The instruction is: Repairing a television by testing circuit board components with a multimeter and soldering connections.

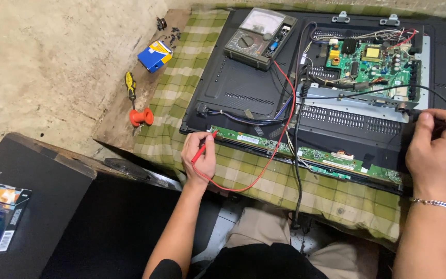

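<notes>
An opened flat television (pixel 243 88) lies back-up on a green checked cloth (pixel 181 98). My left hand (pixel 198 153) grips a red test probe (pixel 202 147), its tip touching the left end of the long green strip board (pixel 295 151) along the near edge. My right hand (pixel 437 147) grips a black test probe (pixel 442 122) pressed against the metal bracket (pixel 367 101) at the right. Red and black leads run up to an analogue multimeter (pixel 259 37) resting on the television's back. A green main board (pixel 370 64) sits at the upper right.
On the wooden table edge lie a yellow-handled screwdriver (pixel 129 85), an orange spool (pixel 141 117), a blue and yellow box (pixel 154 56) and several loose screws (pixel 171 35). A small packet (pixel 1 217) rests on a black surface at lower left.
</notes>
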